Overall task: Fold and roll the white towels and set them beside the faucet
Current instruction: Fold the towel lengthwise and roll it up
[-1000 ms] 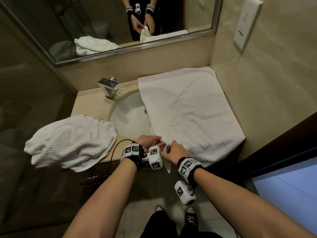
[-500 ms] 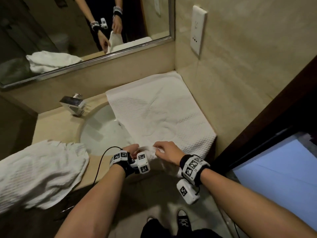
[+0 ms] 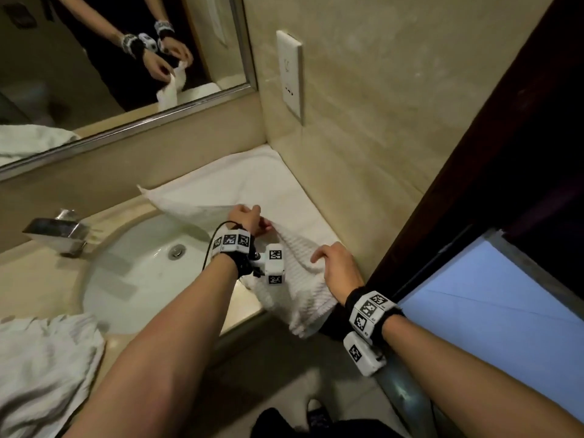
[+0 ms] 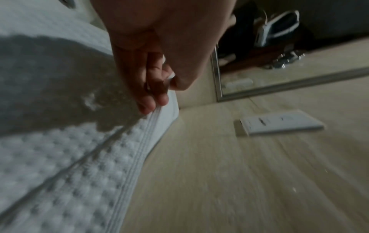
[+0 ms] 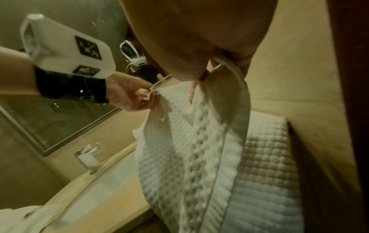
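Observation:
A white waffle towel [image 3: 252, 181] lies on the counter in the corner right of the sink, and its near part [image 3: 294, 279] is lifted off the counter. My left hand [image 3: 260, 222] pinches the towel's hem above the counter; its fingers [image 4: 155, 97] and thumb close on the towel [image 4: 79, 157] in the left wrist view. My right hand [image 3: 317, 259] grips the same edge nearer the front, the cloth [image 5: 189, 149] hanging from its pinch [image 5: 209, 74]. The chrome faucet [image 3: 60, 230] stands at the back left of the basin. A second white towel [image 3: 41, 368] lies crumpled at the lower left.
The white sink basin [image 3: 136, 279] sits between the two towels. A mirror [image 3: 110, 58] runs along the back wall. A white wall outlet [image 3: 289, 77] is on the right wall above the towel. A dark door frame [image 3: 474, 184] stands close on the right.
Both hands have raised the towel's near edge from the counter front and carried it up and toward the back wall. The left hand is now farther back; the hands have spread apart.

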{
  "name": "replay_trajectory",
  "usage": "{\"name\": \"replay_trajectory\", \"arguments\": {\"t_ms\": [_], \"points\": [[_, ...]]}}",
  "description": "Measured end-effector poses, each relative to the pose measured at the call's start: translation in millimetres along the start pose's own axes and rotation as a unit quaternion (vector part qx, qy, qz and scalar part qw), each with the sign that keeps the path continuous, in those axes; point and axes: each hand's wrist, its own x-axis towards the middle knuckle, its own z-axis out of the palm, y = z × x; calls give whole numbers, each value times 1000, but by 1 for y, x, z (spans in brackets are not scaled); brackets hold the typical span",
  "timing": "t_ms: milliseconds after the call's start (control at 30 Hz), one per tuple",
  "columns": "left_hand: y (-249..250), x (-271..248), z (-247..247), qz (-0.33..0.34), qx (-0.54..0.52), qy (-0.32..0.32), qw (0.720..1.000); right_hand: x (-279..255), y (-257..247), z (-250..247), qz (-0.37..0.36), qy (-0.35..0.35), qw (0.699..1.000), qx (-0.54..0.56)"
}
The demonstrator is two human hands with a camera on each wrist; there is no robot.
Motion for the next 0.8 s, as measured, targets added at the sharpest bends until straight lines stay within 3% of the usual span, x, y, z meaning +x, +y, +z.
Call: {"name": "replay_trajectory", "arguments": {"t_ms": [133, 300, 467, 633, 800], "points": [[4, 2, 58, 59, 67, -86, 992, 1, 18, -12, 97, -29, 994, -41], [-33, 13, 80, 7, 241, -206, 948, 8, 32, -15, 187, -179, 956, -136], [-48, 42, 26, -8, 320, -172, 932, 18, 28, 1, 182, -194, 947, -179], [-34, 72, -39, 1, 295, -106, 950, 48, -4, 23, 116, -146, 973, -139], [-13, 117, -89, -1, 261, -75, 962, 95, -52, 45, 86, -143, 983, -77]]}}
